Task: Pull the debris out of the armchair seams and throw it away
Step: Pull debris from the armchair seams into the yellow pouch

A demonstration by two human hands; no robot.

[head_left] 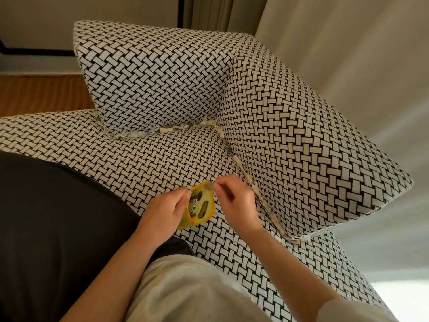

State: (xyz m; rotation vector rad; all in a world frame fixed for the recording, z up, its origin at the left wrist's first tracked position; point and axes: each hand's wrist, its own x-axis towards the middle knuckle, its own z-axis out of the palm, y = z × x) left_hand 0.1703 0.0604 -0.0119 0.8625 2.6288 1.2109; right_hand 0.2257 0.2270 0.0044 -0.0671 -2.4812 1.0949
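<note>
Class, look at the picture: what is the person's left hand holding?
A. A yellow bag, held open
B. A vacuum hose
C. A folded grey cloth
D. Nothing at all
A: the left hand grips the rim of an open yellow bag over the seat, while the right hand brings a small scrap to its mouth.

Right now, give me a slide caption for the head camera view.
Right hand drops debris into yellow bag held by left hand; armchair seams remain littered.

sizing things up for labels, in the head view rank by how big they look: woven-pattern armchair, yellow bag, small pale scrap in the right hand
1. black-and-white woven-pattern armchair
2. yellow bag in left hand
3. small pale scrap pinched by right hand
</note>
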